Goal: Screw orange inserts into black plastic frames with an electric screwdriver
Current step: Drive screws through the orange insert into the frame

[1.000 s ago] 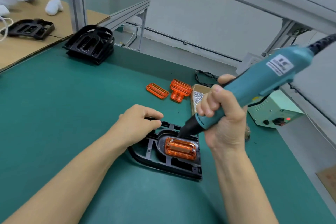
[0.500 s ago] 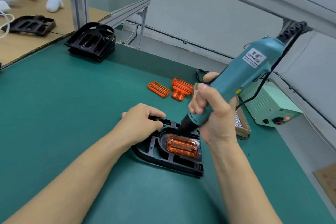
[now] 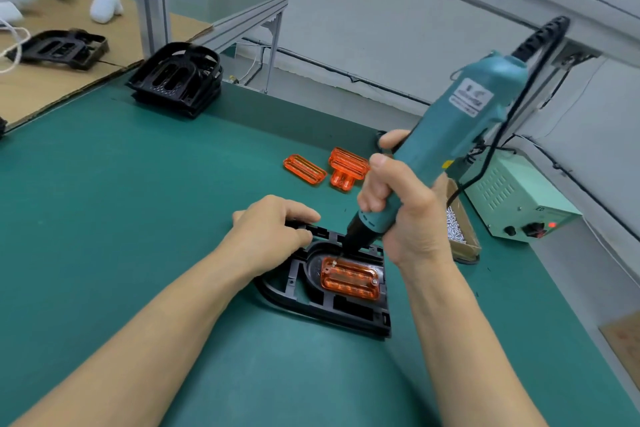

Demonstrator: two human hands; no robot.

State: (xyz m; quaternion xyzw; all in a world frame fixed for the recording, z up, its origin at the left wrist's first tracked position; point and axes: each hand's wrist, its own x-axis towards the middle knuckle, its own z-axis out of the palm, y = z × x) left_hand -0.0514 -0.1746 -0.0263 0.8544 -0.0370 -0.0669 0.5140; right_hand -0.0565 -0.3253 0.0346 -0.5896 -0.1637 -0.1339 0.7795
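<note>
Between the two hands lies the black plastic frame [image 3: 325, 291], flat on the green mat [image 3: 138, 218], with an orange insert [image 3: 349, 278] seated in its oval recess. The left hand [image 3: 273, 232] rests on the frame's far left edge, its fingers curled over the rim to pin it down. The right hand [image 3: 401, 215] is wrapped tight round the teal electric screwdriver [image 3: 446, 149], which leans up and away to the right; its dark nose comes down just in front of that hand, and the bit meets a screw [image 3: 334, 263] at the insert's far left corner. Another screw head [image 3: 374, 282] shows at the near right corner.

Judging by this, the step in hand is driving the far left corner screw. Next, the bit would need lifting clear and a fresh screw picking up, probably from the cardboard box of screws [image 3: 460, 229] just behind the right hand, while the left keeps the frame from twisting.

Beyond the hands lie two spare orange inserts [image 3: 323, 168], and farther off to the left a stack of black frames [image 3: 176, 80].

A white label [image 3: 471, 99] on the screwdriver body carries print too blurred to read. To the right of the right hand, the pale power supply [image 3: 519, 198] shows a red light and the letters "ED".
</note>
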